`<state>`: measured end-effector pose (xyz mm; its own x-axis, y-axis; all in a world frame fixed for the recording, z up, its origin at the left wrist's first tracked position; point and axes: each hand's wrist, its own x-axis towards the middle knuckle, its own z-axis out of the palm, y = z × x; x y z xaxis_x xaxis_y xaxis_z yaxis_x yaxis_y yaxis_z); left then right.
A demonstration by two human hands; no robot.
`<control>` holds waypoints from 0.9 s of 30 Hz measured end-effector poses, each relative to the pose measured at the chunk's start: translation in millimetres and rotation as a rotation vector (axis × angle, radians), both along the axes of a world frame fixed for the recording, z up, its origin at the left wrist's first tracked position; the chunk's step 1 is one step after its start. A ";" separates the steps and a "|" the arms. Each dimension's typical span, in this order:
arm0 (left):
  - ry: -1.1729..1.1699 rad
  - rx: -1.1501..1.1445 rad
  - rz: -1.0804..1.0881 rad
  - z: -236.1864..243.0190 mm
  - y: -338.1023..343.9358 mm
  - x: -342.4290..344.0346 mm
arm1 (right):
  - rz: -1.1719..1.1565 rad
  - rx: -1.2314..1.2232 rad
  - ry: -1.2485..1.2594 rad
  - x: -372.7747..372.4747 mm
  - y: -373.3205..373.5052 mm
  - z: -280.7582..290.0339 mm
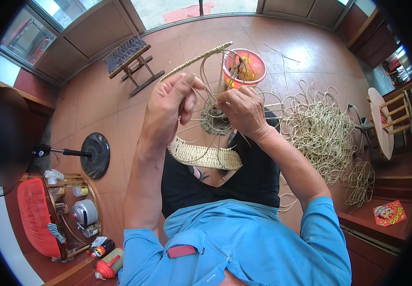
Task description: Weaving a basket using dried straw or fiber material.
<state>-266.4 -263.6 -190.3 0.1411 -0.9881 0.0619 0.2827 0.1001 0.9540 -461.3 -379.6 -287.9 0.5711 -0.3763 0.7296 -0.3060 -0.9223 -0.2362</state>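
Note:
In front of me a pale woven straw piece [205, 156], curved like a basket's side, lies between my thighs with loose cords rising from it. A cord-wrapped curved rim [198, 58] slants up to the right above it. My left hand [173, 99] is closed at the rim's lower end, its fingers curled; what they hold is hidden. Pinched in my right hand [245, 108] is a straw cord [224, 71], among the loops between both hands. Beneath them a dark, rough round object [216, 120] stands on the floor between my feet, partly covered by cords.
A large heap of straw cord [318, 133] spreads at my right. Ahead sit a red basin [258, 62] and a woven-seat stool [127, 55]. A fan's round base [95, 155] and a shelf with a kettle [84, 212] are at left; a round wooden table [379, 121] stands far right.

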 end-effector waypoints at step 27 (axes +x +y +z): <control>0.051 0.312 0.160 -110.8 6.2 -101.5 | -0.015 0.137 0.364 -0.6 3.8 25.7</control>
<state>-367.9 -257.4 -301.1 0.2911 -0.9232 -0.2511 0.3354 -0.1474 0.9305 -461.8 -375.9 -262.2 0.7771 -0.4664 0.4226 -0.4056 -0.8845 -0.2304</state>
